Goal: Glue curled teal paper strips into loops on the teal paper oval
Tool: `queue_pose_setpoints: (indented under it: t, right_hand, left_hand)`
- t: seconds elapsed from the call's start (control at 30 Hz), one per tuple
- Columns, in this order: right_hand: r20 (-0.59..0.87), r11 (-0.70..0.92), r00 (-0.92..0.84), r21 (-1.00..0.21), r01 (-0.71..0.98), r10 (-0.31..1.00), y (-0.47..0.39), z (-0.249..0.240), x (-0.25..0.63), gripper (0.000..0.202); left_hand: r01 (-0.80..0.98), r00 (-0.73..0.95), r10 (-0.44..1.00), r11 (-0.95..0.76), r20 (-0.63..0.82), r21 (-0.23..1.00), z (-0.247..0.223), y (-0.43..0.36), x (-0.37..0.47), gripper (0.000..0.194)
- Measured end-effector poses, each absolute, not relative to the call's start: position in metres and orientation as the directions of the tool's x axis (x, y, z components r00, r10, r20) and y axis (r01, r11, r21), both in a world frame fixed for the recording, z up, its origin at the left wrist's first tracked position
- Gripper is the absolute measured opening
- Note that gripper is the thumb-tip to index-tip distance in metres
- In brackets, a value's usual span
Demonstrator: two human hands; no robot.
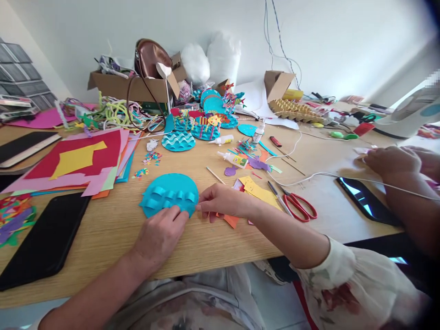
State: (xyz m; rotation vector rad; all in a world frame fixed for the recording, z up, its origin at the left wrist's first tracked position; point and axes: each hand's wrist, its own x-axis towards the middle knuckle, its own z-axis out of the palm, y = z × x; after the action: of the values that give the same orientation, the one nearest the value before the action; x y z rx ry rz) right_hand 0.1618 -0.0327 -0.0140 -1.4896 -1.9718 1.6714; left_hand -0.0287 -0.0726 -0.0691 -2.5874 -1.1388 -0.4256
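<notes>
A round blue paper disc (171,181) with rows of raised, wavy blue paper strips lies on the wooden table in front of me. My left hand (164,233) rests on its lower edge, fingers curled and pressed together against the paper. At the disc's right edge, my right hand (223,201) has thumb and forefinger pinched together; what is between them, if anything, is too small to make out. Orange paper (231,221) lies partly under the right hand. Beyond it are a thin stick (216,175) and yellow paper pieces (260,192).
Red-handled scissors (298,206) lie to the right, glue bottles (235,159) farther back. Finished-looking blue paper crafts (206,123) stand behind. Coloured sheets (74,160) and a black phone (48,233) are at left. Another person's hands (393,162) work at right, near a second phone (366,199).
</notes>
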Motion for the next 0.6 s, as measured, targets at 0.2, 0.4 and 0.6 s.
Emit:
queue_pose_setpoints:
  t: [0.2,0.4,0.6]
  right_hand:
    - [-0.518,-0.253,-0.476,-0.820,0.514,0.711,-0.029,-0.027,0.152,0.013]
    - [-0.538,-0.303,-0.473,-0.820,0.486,0.698,-0.028,-0.033,0.145,0.009]
    - [-0.550,-0.338,-0.473,-0.820,0.462,0.688,-0.028,-0.034,0.145,0.009]
  left_hand:
    - [0.745,0.657,0.658,-0.643,0.368,-0.179,-0.067,-0.074,-0.029,0.020]
    - [0.747,0.655,0.662,-0.641,0.363,-0.179,-0.064,-0.074,-0.028,0.024]
    - [0.748,0.621,0.653,-0.659,0.433,-0.081,-0.064,-0.073,-0.032,0.024]
